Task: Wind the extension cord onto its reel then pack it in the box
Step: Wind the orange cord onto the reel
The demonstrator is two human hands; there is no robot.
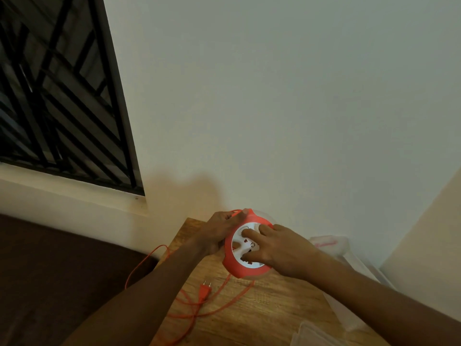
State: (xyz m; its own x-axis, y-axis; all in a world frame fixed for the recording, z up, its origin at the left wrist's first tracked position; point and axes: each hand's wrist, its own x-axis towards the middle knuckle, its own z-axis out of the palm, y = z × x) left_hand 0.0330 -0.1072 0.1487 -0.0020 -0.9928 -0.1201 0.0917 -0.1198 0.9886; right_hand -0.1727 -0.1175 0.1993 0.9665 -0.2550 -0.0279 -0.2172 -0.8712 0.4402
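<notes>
An orange round cord reel (237,267) with a white socket face stands tilted on the wooden table (269,310). My left hand (220,229) grips its left rim, the thumb over the top edge. On the white face lies my right hand (277,249), fingers curled into the centre. The loose orange cord (189,308) runs from the reel's bottom across the table in loops and over the left edge. Its two-pin plug (205,290) lies on the table below the reel.
The table stands against a white wall, with a barred window (59,96) at the upper left. A clear plastic container (349,260) sits at the table's right side. A pale box corner (316,333) shows at the bottom edge. Dark floor lies to the left.
</notes>
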